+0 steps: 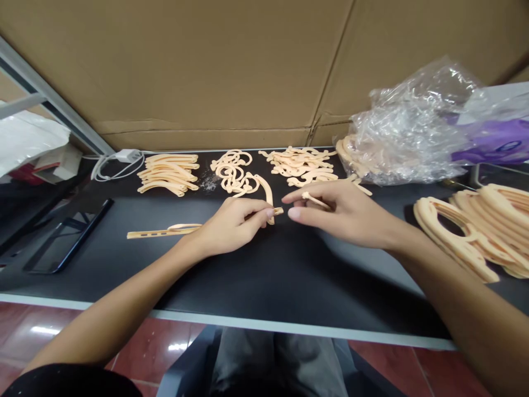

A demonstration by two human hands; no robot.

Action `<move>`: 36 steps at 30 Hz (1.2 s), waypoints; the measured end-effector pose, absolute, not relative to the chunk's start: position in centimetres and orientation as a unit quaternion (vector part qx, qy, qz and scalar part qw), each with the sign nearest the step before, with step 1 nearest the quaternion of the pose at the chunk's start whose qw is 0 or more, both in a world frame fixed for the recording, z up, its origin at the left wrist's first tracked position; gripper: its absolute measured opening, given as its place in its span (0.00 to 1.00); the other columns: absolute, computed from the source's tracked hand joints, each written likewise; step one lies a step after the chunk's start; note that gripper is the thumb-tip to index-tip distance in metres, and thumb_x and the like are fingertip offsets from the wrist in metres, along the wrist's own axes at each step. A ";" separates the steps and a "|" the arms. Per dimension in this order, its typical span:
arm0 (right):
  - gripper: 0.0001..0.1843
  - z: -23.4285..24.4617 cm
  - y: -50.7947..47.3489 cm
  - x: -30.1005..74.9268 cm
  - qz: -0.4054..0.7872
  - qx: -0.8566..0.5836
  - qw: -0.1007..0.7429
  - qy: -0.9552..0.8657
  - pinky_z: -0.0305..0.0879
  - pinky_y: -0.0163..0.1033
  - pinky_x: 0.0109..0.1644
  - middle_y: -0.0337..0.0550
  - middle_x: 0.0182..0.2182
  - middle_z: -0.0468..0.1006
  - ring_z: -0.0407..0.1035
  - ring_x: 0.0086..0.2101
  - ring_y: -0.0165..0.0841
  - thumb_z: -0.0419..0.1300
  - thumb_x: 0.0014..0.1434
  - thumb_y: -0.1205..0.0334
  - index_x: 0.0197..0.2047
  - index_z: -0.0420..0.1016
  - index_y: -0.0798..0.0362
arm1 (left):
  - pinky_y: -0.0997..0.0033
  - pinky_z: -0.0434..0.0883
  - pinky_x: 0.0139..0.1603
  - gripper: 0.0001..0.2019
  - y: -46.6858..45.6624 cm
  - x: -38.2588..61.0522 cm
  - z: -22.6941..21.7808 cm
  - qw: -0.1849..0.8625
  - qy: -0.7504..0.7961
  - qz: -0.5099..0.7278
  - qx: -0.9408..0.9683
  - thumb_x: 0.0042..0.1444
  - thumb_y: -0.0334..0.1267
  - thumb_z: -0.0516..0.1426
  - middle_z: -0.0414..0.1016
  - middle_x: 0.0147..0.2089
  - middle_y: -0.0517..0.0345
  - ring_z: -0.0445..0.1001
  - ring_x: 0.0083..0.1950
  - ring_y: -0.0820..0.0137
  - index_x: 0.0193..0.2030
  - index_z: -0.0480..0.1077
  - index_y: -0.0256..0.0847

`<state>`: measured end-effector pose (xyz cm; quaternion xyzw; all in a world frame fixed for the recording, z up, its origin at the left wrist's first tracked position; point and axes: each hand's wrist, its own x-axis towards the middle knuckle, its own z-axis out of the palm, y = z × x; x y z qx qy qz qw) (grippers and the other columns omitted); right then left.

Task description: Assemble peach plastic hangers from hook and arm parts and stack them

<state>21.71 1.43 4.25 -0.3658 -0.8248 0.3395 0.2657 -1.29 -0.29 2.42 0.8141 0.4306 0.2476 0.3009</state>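
My left hand (237, 223) is closed, with thumb and forefinger pinching a small beige plastic piece (278, 211) whose end pokes out to the right. A curved beige piece (265, 190) stands out just beyond those fingertips; whether it is joined to the pinched piece I cannot tell. On the other side of the wrist a slotted beige bar (155, 234) sticks out to the left, its right part hidden by the hand. My right hand (347, 212) curls around a thin beige rod with a knobbed end (316, 201). Its thumb and forefinger tips are apart, close to the left fingertips.
Along the back lie piles of curved strips (169, 173), ring-shaped hooks (233, 173) and wavy pieces (300, 165). A clear plastic bag (413, 132) stands back right, above stacked beige frames (475, 231). A phone (70, 237) and white cable (118, 165) are left.
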 end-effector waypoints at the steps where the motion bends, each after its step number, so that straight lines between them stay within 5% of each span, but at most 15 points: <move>1: 0.16 4.4 1.5 21.8 0.358 -0.361 0.269 -0.818 0.52 0.37 0.28 0.35 0.21 0.69 0.58 0.23 0.28 0.59 0.63 0.50 0.34 0.83 0.50 | 0.75 0.65 0.36 0.16 -0.2 -1.3 2.4 0.302 0.433 0.249 0.812 0.68 0.41 0.52 0.75 0.29 0.61 0.70 0.30 0.75 0.32 0.74 0.37; 7: 0.16 4.0 2.0 21.8 0.404 -0.364 0.259 -0.798 0.62 0.39 0.42 0.40 0.36 0.80 0.70 0.37 0.34 0.52 0.65 0.57 0.36 0.81 0.50 | 0.73 0.67 0.38 0.14 0.2 -1.2 2.5 0.367 0.441 0.244 0.782 0.64 0.39 0.53 0.77 0.31 0.58 0.73 0.34 0.71 0.31 0.75 0.37; 17: 0.16 3.6 2.0 22.2 0.349 -0.323 0.172 -0.863 0.59 0.37 0.35 0.37 0.29 0.75 0.68 0.30 0.31 0.52 0.69 0.49 0.37 0.74 0.49 | 0.71 0.69 0.38 0.12 0.0 -1.1 2.2 0.383 0.451 0.239 0.770 0.60 0.40 0.58 0.81 0.32 0.58 0.75 0.35 0.68 0.35 0.81 0.38; 27: 0.23 3.9 1.7 22.2 0.326 -0.358 0.117 -0.867 0.51 0.37 0.25 0.35 0.19 0.67 0.59 0.22 0.29 0.52 0.67 0.47 0.24 0.68 0.51 | 0.73 0.65 0.34 0.13 0.0 -1.0 2.2 0.386 0.464 0.226 0.764 0.60 0.39 0.57 0.80 0.31 0.58 0.73 0.32 0.71 0.39 0.82 0.35; 36: 0.26 3.4 1.8 21.9 0.335 -0.352 0.130 -0.864 0.48 0.38 0.25 0.35 0.17 0.66 0.55 0.20 0.27 0.53 0.66 0.42 0.23 0.68 0.51 | 0.72 0.65 0.33 0.13 0.2 -1.1 2.6 0.434 0.455 0.229 0.744 0.60 0.39 0.58 0.80 0.30 0.57 0.72 0.31 0.72 0.35 0.82 0.35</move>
